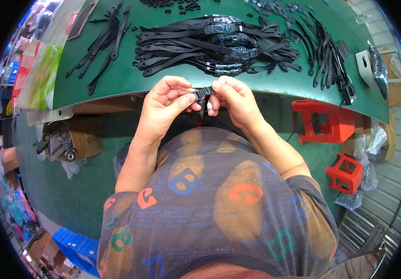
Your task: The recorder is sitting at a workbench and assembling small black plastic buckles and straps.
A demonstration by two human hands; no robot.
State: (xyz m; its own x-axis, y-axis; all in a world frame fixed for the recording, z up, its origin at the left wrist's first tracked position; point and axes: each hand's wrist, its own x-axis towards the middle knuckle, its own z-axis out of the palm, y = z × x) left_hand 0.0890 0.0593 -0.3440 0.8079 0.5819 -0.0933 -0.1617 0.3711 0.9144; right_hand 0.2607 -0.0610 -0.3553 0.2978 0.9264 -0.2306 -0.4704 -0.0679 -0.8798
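A small black plastic strap buckle (203, 92) is held up just off the near edge of the green table, with a short piece of black strap (202, 108) hanging below it. My left hand (167, 100) pinches its left end between thumb and fingers. At the other end, my right hand (236, 98) is closed on it, thumb and forefinger at the top corner. Part of the strap is hidden behind my fingers. Straight beyond my hands lies a pile of black straps (168, 52) with clear plastic pieces (230, 39) across its middle.
More black straps lie on the green table (121, 86): a left bunch (103, 44) and a right bunch (325, 60). Small black buckles (182, 6) are scattered at the back. Below are red stools (324, 122) at right and a cardboard box (86, 137) at left.
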